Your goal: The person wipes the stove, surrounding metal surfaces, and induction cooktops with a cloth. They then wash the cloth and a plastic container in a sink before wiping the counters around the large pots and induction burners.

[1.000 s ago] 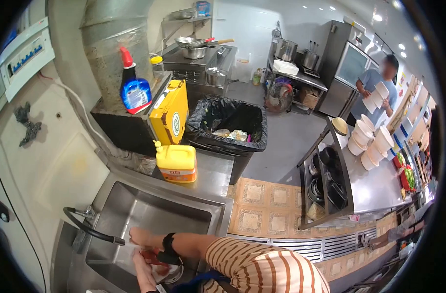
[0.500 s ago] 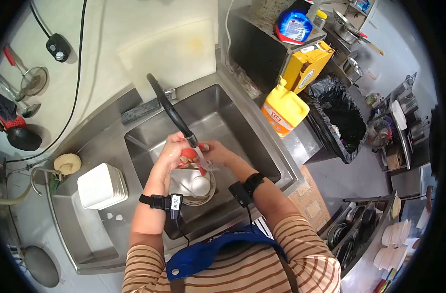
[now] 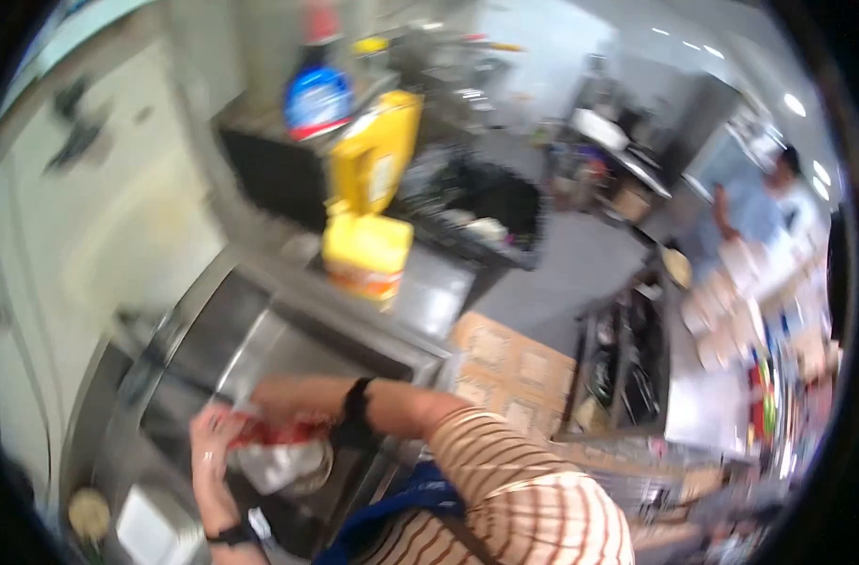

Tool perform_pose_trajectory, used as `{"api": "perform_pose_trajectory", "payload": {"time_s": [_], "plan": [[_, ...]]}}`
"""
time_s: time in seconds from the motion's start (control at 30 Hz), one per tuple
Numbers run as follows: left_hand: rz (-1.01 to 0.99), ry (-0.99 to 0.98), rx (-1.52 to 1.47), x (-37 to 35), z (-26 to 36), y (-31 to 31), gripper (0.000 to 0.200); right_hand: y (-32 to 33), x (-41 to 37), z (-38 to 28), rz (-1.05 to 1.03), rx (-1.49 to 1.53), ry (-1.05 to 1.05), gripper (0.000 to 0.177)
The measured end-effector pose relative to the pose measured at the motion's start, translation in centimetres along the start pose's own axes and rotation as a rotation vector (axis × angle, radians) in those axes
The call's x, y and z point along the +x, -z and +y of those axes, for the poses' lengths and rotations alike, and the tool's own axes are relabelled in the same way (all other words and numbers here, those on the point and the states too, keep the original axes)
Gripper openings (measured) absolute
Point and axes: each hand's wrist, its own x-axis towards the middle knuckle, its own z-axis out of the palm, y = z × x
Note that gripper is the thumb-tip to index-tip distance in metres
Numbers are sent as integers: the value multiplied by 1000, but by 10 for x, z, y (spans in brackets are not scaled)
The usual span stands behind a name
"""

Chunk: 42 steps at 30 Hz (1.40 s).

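Note:
Over the sink (image 3: 302,344), my left hand (image 3: 213,438) closes on a red thing (image 3: 293,430); blur keeps me from telling its kind. My right hand (image 3: 271,400) is against the same red thing from the other side, its fingers smeared by motion. Just below the hands, white dishes (image 3: 279,469) sit in the basin, beside a round bowl (image 3: 314,471) whose rim shows. The dark tap (image 3: 170,372) reaches out toward my left hand.
Stacked white square containers (image 3: 152,527) and a beige sponge-like lump (image 3: 90,513) are left of the basin. Beyond its right edge stand a yellow jug (image 3: 368,252) and a black-lined bin (image 3: 495,202). Another person (image 3: 787,207) is at the far right.
My view has swung to the right, so the sink and hands now appear lower left and another person has come into view. Both hands remain at the red thing.

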Motion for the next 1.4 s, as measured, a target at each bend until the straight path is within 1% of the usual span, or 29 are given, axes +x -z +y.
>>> {"api": "perform_pose_trajectory", "payload": {"time_s": [0.03, 0.07, 0.1, 0.13, 0.2, 0.23, 0.27, 0.3, 0.33, 0.37, 0.4, 0.43, 0.5, 0.53, 0.63, 0.73, 0.77, 0.83, 0.9, 0.93, 1.0, 1.07, 1.1, 1.17, 1.23, 1.27, 1.3, 1.33, 1.4], "plan": [[24, -15, -127, -1, -1, -5, 14, 23, -29, -15, -39, -198, 46, 28], [2, -78, -241, 0, -5, -2, 12, -44, 26, 56, -102, -330, 65, 24], [43, -189, -293, -2, -1, -5, 10, -6, -22, 26, -122, -367, 144, 23], [104, -293, -343, -6, 1, -4, 11, -2, -28, 33, -62, -168, 75, 23], [354, -157, -436, -9, 2, -4, 25, -13, -27, 44, 35, 226, -14, 25], [482, -78, -485, -10, -5, -4, 34, -23, -19, 51, 152, 621, -29, 23], [314, -20, -692, -6, -32, 5, 37, -37, -3, 59, 275, 1021, -44, 21], [135, 45, -888, 6, -73, 17, 41, -51, 13, 64, 408, 1425, -51, 20], [-53, 118, -1076, 20, -109, 20, 45, -64, 28, 59, 405, 1589, 91, 17], [-3, 128, -1140, 31, -144, 6, 34, -81, 44, 52, 397, 1747, 244, 14], [54, 141, -1203, 34, -167, -11, 22, -106, 60, 48, 467, 1544, 162, 12], [78, 174, -1151, 32, -167, -32, 24, -129, 66, 36, 616, 1116, 2, 28], [60, 211, -1047, 32, -150, -62, 26, -141, 39, -17, 774, 615, -190, 27], [52, 212, -1021, 34, -144, -70, 27, -116, 12, -31, 683, 280, -209, 26], [13, 202, -955, 41, -137, -70, 31, -114, -5, -39, 518, 248, -160, 18], [-22, 167, -893, 46, -134, -68, 35, -91, -13, -51, 1169, -182, -227, 20], [-31, 153, -869, 45, -135, -70, 36, -84, -8, -47, 956, -88, -243, 19], [-72, 104, -805, 47, -136, -74, 39, -74, 13, -20, 529, 89, -268, 18], [-128, -2, -699, 42, -144, -76, 41, -75, 44, 33, 553, -22, -172, 23], [-127, -30, -663, 36, -141, -78, 43, -63, 41, 19, 553, 115, -275, 23], [-8, 87, -746, 24, -127, -72, 49, -37, 19, 8, 523, 362, -506, 24], [90, 212, -848, 13, -111, -83, 55, -40, 3, 1, 397, 188, -273, 27], [-49, 164, -992, 31, -138, -66, 63, -42, -5, -4, 335, 107, -156, 28], [-28, 151, -952, 40, -142, -55, 59, -38, -31, -60, 344, 75, -421, 30], [-2, 159, -926, 42, -144, -50, 56, -40, -32, -73, 628, 99, -487, 31], [2, 158, -926, 42, -147, -47, 54, -50, -23, -63, 900, 151, -418, 31], [6, 160, -920, 39, -147, -49, 52, -64, -18, -53, 961, 121, -357, 29], [4, 150, -915, 44, -147, -51, 50, -75, -13, -34, 942, 73, -260, 27], [40, 115, -900, 40, -148, -59, 47, -99, 2, 6, 926, -20, 9, 26]]}}
